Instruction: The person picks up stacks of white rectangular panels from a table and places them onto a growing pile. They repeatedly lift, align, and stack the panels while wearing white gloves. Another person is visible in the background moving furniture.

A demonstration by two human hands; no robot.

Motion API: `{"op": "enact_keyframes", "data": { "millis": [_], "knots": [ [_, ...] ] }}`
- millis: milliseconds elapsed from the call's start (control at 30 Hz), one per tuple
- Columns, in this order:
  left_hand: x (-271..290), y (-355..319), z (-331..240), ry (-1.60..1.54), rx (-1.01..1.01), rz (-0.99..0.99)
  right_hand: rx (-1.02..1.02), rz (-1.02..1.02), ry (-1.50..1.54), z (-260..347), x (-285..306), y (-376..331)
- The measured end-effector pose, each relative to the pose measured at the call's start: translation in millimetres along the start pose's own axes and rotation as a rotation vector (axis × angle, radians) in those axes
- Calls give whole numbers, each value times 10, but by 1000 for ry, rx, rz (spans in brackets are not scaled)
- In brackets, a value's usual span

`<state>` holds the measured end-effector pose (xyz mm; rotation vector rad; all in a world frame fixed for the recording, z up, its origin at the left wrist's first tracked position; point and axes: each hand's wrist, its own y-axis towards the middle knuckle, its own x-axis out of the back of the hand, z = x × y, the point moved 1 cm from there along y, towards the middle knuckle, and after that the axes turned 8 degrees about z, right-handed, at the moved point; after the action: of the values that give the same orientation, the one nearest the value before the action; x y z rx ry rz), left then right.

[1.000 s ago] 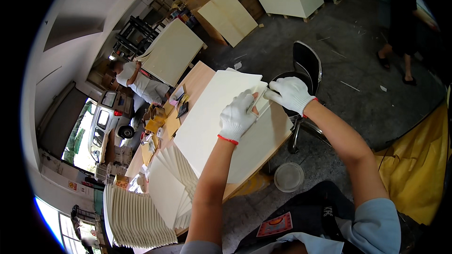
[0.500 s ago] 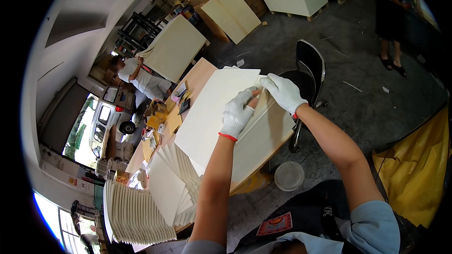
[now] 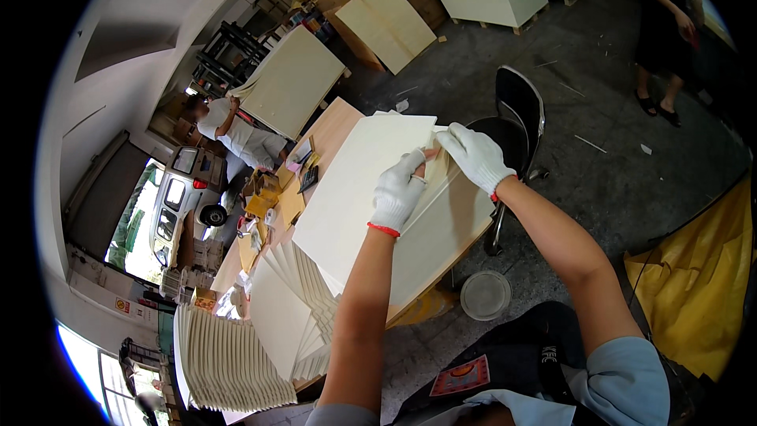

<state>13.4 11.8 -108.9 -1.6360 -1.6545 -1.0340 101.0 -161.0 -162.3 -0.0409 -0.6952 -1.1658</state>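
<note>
Large cream-white sheets (image 3: 347, 177) lie stacked on the wooden table in front of me. My left hand (image 3: 400, 189), in a white knit glove with some fingertips bare, pinches at the right edge of the top sheets. Close beside it, my right hand (image 3: 473, 156), also in a white glove, has its fingers bent over the same edge near the far corner. Between the two hands the edge looks lifted and curved. Exactly how many layers the fingers hold is hidden. More sheets (image 3: 441, 221) extend beneath, under my right wrist.
Fanned sheets (image 3: 284, 300) and a thick pile (image 3: 229, 355) sit at the table's near left. A calculator (image 3: 309, 179) and papers lie along its left side. Beyond the right edge stand a black chair (image 3: 516, 110) and a round bucket (image 3: 485, 296). Two people are farther off.
My left fingers have shifted slightly at the sheet edge; my right hand stays nearly in place. At the far right, another person has moved, and their hand now shows lower down.
</note>
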Motion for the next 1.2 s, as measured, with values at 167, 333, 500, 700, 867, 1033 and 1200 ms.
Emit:
{"op": "enact_keyframes", "data": {
  "millis": [167, 333, 500, 700, 867, 1033, 1200],
  "knots": [
    [24, -36, -182, 120, 54, 65, 1, -26, 0, -35, -34, 6],
    [19, -27, -140, 105, 62, 58, -10, -24, 5, -5, -22, -5],
    [-42, -17, -25, -6, -19, -37, -20, 1, 12, 17, -13, -4],
    [-24, -11, -15, 82, -64, -26, -1, -3, -7, -39, -46, 14],
    [-30, -42, -113, 160, -58, -11, -4, -4, 3, -52, -53, 13],
    [-22, -16, -111, 146, 2, 36, -9, -7, 19, -37, -40, 5],
    [-57, -35, -2, 142, -85, -79, -24, 8, 31, 2, -45, -6]
  ]
}}
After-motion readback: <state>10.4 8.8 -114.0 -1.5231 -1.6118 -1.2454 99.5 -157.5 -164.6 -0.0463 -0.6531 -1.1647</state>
